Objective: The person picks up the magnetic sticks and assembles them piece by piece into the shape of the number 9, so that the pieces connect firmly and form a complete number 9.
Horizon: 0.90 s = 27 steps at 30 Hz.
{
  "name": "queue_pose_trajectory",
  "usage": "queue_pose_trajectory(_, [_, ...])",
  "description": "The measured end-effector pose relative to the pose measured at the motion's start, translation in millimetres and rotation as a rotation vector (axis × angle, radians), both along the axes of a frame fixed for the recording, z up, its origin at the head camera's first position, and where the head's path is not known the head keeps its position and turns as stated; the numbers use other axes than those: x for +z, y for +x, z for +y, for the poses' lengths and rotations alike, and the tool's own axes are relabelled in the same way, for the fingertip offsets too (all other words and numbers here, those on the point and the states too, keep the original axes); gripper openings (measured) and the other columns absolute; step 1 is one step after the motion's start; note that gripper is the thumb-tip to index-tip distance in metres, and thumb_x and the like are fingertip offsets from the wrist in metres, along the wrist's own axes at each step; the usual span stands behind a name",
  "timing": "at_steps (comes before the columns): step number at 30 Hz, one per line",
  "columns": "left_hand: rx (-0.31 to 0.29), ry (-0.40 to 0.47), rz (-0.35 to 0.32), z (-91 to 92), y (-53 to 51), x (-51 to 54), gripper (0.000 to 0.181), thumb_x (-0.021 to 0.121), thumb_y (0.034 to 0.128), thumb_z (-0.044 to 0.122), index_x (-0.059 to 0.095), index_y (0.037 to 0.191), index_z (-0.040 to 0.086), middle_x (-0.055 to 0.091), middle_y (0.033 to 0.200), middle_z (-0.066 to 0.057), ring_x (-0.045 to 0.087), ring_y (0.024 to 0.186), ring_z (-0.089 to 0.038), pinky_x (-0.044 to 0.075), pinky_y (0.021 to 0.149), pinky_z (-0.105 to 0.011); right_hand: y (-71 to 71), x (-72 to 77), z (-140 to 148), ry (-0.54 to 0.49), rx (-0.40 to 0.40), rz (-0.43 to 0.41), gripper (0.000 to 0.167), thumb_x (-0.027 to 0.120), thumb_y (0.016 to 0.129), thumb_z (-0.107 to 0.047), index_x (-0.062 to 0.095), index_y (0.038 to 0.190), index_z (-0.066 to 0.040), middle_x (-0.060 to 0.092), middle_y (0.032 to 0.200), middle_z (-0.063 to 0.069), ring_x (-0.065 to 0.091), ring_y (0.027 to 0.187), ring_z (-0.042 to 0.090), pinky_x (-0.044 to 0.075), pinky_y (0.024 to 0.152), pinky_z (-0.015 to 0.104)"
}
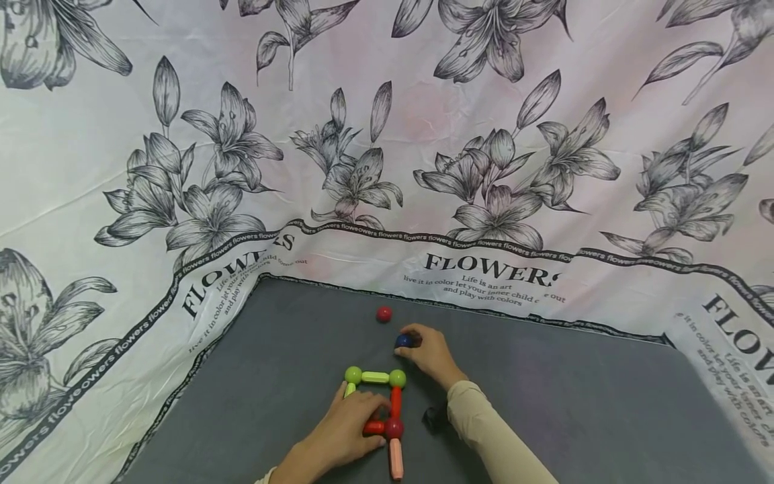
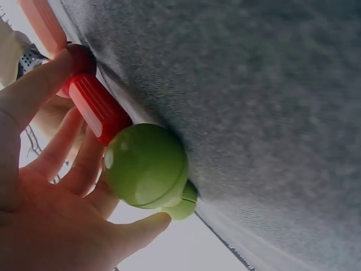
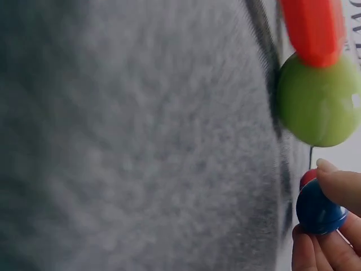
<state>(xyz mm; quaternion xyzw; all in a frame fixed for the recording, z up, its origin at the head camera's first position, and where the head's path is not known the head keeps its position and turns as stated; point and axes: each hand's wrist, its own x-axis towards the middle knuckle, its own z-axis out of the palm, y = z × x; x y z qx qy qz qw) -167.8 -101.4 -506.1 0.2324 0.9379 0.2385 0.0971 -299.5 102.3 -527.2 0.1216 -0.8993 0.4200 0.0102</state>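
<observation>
A frame of magnetic rods and balls lies on the grey cloth. Its far corners are a green ball [image 1: 353, 374] and another green ball [image 1: 397, 378], joined by a light green rod [image 1: 375, 378]. My left hand [image 1: 347, 423] holds the near side, thumb at the dark red ball [image 1: 394, 428], fingers beyond the red rod [image 2: 100, 108]. The near-left green ball [image 2: 146, 165] is hidden from the head view by that hand. Beyond the far right corner, my right hand [image 1: 432, 353] pinches a dark blue ball [image 3: 318, 208] between thumb and fingers.
A loose red ball [image 1: 383, 314] lies farther back. A pink rod [image 1: 396, 459] extends from the dark red ball toward me. Beside the right sleeve is a small black object [image 1: 432, 419], its kind unclear. Flower-printed cloth [image 1: 363, 255] borders the grey surface [image 1: 574, 396].
</observation>
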Motion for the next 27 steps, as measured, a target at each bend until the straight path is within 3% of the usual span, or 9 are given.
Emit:
queue_pose_trajectory(7, [-0.04, -0.044, 0.138, 9.6, 5.4, 0.2, 0.047, 0.085, 0.0793, 0.033, 0.064, 0.122, 0.03, 0.06, 0.111, 0.01, 0.06, 0.109, -0.015, 0.036, 0.109, -0.065, 18.0, 13.8, 10.2, -0.048, -0.02, -0.001, 0.041, 0.084, 0.082, -0.018, 0.07, 0.119, -0.01, 0.073, 0.114, 0.011, 0.072, 0.099, 0.026, 0.059, 0.085, 0.04])
queue_pose_trajectory(17, [-0.192, -0.062, 0.332, 18.1, 8.2, -7.0, 0.036, 0.082, 0.0823, 0.021, 0.068, 0.114, 0.032, 0.057, 0.136, -0.001, 0.054, 0.126, -0.02, 0.046, 0.104, -0.051, 59.4, 38.3, 35.7, -0.09, -0.089, 0.028, 0.035, 0.084, 0.081, -0.02, 0.072, 0.114, -0.016, 0.074, 0.112, 0.007, 0.072, 0.099, 0.024, 0.058, 0.087, 0.038])
queue_pose_trajectory(23, [-0.233, -0.038, 0.381, 20.5, 8.8, -10.2, 0.033, 0.078, 0.0821, 0.008, 0.072, 0.1, 0.035, 0.055, 0.143, -0.003, 0.051, 0.132, -0.022, 0.045, 0.108, -0.049, 85.3, 49.5, 45.2, -0.136, -0.119, -0.001, 0.036, 0.085, 0.08, -0.019, 0.072, 0.114, -0.016, 0.074, 0.113, 0.007, 0.072, 0.102, 0.023, 0.058, 0.088, 0.035])
queue_pose_trajectory(27, [-0.252, 0.008, 0.375, 21.0, 11.4, -10.5, 0.031, 0.072, 0.0863, 0.005, 0.073, 0.091, 0.035, 0.057, 0.141, -0.002, 0.052, 0.131, -0.021, 0.046, 0.105, -0.053, 104.8, 51.5, 47.9, -0.171, -0.129, -0.021, 0.037, 0.086, 0.079, -0.018, 0.073, 0.114, -0.017, 0.074, 0.112, 0.004, 0.072, 0.102, 0.02, 0.058, 0.086, 0.029])
